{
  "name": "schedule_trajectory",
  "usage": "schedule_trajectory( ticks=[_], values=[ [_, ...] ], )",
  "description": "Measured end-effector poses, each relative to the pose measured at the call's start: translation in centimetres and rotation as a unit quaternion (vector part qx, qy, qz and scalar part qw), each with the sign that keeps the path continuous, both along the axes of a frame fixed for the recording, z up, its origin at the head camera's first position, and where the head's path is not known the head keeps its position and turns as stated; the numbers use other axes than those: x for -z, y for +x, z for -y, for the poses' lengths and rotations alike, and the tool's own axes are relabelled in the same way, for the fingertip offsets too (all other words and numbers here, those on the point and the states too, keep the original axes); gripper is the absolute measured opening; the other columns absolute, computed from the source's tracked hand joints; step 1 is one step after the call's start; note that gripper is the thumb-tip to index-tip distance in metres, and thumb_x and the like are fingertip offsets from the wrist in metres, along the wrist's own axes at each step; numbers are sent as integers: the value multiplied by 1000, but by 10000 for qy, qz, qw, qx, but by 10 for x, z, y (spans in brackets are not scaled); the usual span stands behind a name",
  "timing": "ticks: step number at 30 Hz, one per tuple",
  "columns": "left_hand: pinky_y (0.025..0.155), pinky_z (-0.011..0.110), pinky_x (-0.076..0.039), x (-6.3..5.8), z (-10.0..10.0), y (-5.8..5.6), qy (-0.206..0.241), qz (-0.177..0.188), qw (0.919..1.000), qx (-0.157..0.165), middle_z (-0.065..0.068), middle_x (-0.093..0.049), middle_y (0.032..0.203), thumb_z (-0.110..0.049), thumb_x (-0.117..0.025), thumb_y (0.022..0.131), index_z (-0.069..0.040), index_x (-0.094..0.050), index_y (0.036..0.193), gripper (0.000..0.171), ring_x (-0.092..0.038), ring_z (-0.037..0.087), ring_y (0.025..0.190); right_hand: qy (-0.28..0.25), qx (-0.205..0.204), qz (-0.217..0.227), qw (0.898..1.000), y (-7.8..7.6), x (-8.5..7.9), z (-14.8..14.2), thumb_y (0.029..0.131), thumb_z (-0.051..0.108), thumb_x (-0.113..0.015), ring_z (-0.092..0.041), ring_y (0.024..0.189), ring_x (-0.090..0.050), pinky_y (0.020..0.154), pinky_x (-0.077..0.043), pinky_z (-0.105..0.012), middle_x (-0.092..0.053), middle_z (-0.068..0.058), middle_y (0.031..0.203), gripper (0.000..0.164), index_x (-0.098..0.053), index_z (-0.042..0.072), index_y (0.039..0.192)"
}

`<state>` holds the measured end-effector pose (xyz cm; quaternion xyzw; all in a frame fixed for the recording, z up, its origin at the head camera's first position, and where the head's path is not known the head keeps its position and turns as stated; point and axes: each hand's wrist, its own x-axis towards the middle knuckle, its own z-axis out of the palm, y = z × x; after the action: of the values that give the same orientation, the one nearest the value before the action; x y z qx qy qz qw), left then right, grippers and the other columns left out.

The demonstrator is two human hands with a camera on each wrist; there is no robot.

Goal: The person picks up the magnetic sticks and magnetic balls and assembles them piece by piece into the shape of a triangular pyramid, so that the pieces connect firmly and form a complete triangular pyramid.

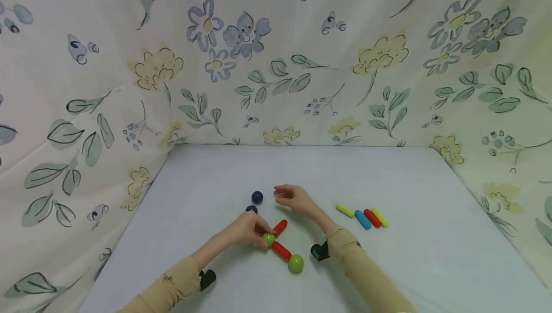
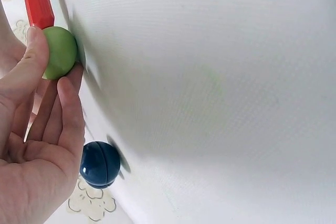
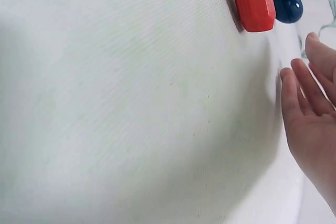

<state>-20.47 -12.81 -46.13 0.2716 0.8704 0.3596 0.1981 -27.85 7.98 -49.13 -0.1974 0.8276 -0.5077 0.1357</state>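
My left hand (image 1: 247,230) pinches a green ball (image 1: 269,239) between thumb and fingers, low over the table. Two red rods (image 1: 281,250) meet that ball, one pointing away up to the right, the other running toward me to a second green ball (image 1: 295,263). My right hand (image 1: 296,199) holds nothing, its fingers loosely bent just right of a dark blue ball (image 1: 257,197). Another dark blue ball (image 1: 251,209) lies beyond the left hand, partly hidden by it. In the right wrist view, the free end of a red rod (image 3: 254,3) shows near the blue balls.
On the right of the white table (image 1: 207,174) lie a yellow rod (image 1: 344,210), a blue rod (image 1: 362,219), a red rod (image 1: 373,218) and another yellow-green rod (image 1: 380,217). A floral cloth (image 1: 276,63) hangs behind the table and along its sides.
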Motion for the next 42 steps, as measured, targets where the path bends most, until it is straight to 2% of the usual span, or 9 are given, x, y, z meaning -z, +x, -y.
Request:
schedule_trajectory(
  ticks=[15,25,30,42],
  values=[
    [67,17,-52,4,0,-2,25,-126,9999,-31,2,-75,88,-11,-85,67,-8,-76,95,30,-63,7,76,150,-78,-215,9996,-4,-3,27,89,11,-65,-29,111,-61,93,-51,-39,-62,-13,126,42,-56,4,130],
    [66,18,-52,-2,0,1,-24,-34,10000,-64,3,-75,89,-8,-84,68,-7,-76,96,29,-63,8,76,114,-300,-276,9991,-2,-7,43,90,8,-63,-31,112,-60,92,-52,-39,-58,-13,132,43,-55,5,132],
    [67,19,-53,-3,0,0,-51,-58,9999,-72,3,-75,89,-9,-84,68,-8,-76,96,29,-65,10,78,184,-237,-384,9988,-3,-7,46,90,8,-64,-30,110,-61,92,-52,-38,-61,-13,128,40,-58,6,129],
    [67,18,-53,4,1,0,15,37,9999,-93,3,-75,90,-9,-85,67,-8,-76,96,30,-65,8,78,265,1,-582,9980,-4,-2,49,85,8,-69,-28,101,-65,86,-54,-36,-67,-15,113,32,-64,3,117]
  ],
)
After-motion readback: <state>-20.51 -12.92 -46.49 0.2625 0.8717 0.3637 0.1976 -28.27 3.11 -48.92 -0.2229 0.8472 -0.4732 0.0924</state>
